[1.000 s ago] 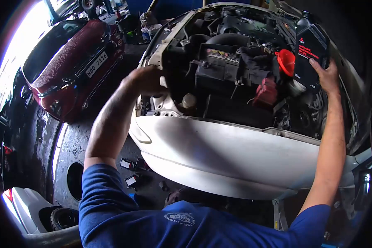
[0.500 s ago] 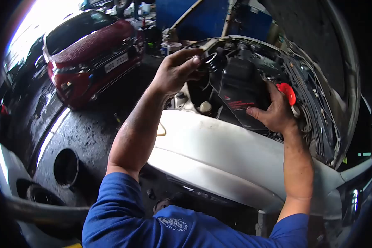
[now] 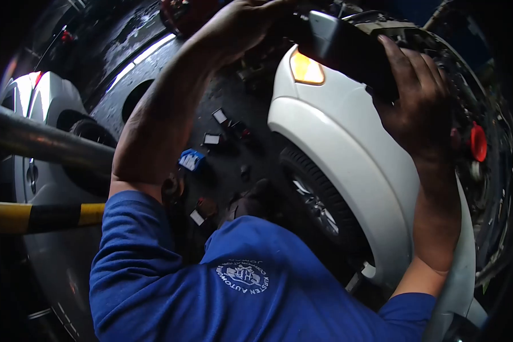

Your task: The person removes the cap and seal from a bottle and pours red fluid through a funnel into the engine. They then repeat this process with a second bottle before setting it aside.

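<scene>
A black plastic fluid bottle (image 3: 353,54) is held up near the top of the head view, tilted, with a bright reflection on one face. My right hand (image 3: 419,97) is closed around its right side. My left hand (image 3: 248,25) is at the bottle's other end, its fingers bent together; the fingertips fade into the dark at the upper edge, and what they pinch cannot be made out. Beneath the bottle are the white car's fender (image 3: 347,137) and lit amber corner lamp (image 3: 308,68).
A red funnel (image 3: 478,142) stands in the engine bay at the right. On the dark floor are a blue box (image 3: 191,160) and several small items. At left, a metal pipe (image 3: 51,137) and a yellow-black bar (image 3: 45,218) cross before a silver car (image 3: 57,256).
The view has swung down and left, bringing the front wheel and floor items into sight. The bottle has moved from over the engine bay to above the fender, its printed label now out of sight.
</scene>
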A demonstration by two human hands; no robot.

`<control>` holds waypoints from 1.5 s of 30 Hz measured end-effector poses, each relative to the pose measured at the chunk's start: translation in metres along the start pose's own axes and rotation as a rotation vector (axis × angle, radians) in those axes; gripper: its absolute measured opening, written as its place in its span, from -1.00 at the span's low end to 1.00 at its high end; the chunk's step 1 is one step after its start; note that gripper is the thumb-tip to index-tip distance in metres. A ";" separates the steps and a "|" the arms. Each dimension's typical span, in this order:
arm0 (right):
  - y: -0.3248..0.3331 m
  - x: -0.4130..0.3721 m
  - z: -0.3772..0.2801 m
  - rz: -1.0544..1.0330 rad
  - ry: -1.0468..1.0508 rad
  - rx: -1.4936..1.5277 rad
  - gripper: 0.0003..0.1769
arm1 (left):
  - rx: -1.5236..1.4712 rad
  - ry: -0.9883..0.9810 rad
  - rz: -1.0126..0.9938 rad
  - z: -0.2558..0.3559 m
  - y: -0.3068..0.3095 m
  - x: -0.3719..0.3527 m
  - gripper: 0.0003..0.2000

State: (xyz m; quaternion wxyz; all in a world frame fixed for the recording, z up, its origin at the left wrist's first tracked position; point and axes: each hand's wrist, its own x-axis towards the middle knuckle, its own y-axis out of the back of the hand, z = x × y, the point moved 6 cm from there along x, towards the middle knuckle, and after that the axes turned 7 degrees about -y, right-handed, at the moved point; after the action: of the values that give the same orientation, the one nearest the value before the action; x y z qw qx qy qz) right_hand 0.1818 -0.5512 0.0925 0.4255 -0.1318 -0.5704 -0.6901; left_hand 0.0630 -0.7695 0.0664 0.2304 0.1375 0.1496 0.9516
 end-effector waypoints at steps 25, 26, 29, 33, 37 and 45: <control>-0.311 0.117 -0.375 -0.346 0.509 0.699 -0.32 | -0.714 1.177 0.413 -0.385 0.218 -0.275 -0.46; -0.319 0.119 -0.386 -0.358 0.530 0.717 -0.32 | -0.642 1.096 0.470 -0.396 0.223 -0.282 -0.51; -0.354 0.119 -0.406 -0.775 0.417 0.983 -0.20 | -0.300 0.732 0.492 -0.417 0.229 -0.307 -0.60; -0.390 0.097 -0.426 -1.432 0.170 1.264 -0.21 | -0.082 0.410 0.456 -0.373 0.226 -0.329 -0.50; -0.387 0.066 -0.446 -1.930 0.075 1.592 -0.16 | 0.179 0.224 0.339 -0.323 0.223 -0.353 -0.43; -0.316 0.107 -0.452 -0.835 0.649 1.362 -0.15 | -0.278 0.532 0.702 -0.298 0.209 -0.395 -0.51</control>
State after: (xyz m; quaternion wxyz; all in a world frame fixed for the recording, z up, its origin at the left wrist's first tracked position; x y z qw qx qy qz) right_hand 0.0215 -1.0085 -0.1921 0.2651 0.5763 -0.7121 -0.3011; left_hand 0.2192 -1.2022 -0.2103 -0.1361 -0.1013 0.0190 0.9853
